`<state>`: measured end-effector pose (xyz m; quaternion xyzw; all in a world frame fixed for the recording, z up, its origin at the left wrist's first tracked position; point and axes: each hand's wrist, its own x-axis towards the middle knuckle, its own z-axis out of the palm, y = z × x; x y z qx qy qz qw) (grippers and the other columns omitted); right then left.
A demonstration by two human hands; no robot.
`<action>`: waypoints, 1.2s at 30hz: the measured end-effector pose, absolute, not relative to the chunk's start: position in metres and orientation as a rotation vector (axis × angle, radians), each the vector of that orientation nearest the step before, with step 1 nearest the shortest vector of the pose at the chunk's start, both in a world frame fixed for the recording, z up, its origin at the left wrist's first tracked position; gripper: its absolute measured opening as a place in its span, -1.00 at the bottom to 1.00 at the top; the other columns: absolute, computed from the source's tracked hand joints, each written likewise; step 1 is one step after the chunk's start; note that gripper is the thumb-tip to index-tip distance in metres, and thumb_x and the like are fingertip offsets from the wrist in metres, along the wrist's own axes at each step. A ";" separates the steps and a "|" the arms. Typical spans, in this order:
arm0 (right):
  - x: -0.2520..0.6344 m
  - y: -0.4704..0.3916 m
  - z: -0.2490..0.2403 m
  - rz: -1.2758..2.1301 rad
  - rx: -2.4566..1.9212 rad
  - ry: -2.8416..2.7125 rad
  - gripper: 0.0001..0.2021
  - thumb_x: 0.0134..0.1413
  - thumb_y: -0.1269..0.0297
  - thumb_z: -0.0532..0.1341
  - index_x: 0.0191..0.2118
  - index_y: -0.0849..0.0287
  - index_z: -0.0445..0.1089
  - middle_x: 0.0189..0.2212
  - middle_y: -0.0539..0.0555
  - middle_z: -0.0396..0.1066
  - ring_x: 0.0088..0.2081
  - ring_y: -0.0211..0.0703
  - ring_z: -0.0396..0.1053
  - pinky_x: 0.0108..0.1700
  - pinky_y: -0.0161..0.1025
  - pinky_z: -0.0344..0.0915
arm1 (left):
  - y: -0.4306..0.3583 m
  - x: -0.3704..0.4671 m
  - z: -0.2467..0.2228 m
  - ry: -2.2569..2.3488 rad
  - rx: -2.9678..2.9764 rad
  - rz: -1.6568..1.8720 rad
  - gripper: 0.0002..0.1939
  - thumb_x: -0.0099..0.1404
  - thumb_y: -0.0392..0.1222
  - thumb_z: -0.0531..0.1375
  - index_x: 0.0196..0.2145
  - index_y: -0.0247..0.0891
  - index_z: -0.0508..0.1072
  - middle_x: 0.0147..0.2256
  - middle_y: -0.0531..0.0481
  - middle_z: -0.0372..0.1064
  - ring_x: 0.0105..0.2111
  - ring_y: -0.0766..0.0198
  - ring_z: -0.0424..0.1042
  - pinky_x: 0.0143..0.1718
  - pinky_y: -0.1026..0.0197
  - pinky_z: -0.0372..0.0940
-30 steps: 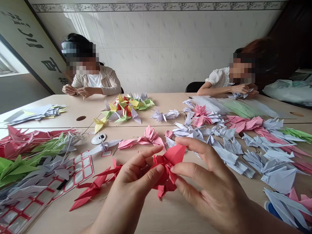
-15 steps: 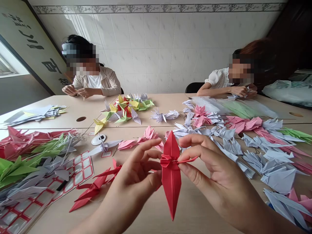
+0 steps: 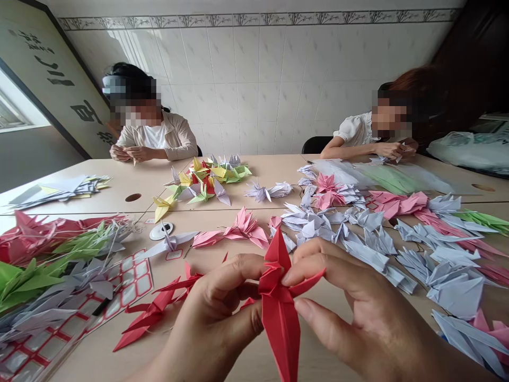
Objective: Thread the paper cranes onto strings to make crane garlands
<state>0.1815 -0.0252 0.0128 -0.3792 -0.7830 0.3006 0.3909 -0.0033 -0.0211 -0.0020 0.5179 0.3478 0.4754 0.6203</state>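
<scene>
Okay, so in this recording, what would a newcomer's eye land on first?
Most likely the bright red folded paper crane, held up near the center between the left hand and the right hand. After that, probably the mass of pale folded paper spread over the table's right side, and the pink and green paper cranes heaped at the left edge.
</scene>
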 end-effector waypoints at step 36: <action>0.179 -0.024 0.010 0.734 -0.979 -1.953 -0.83 0.05 0.51 0.25 -0.30 0.07 0.38 -0.29 -0.04 0.40 -0.23 -0.25 0.39 -0.18 -0.31 0.36 | -0.026 -0.002 -0.014 0.740 1.043 1.152 -0.90 0.11 -0.29 0.37 -0.40 -0.10 0.59 -0.42 0.09 0.50 -0.45 0.40 0.42 -0.45 0.45 0.34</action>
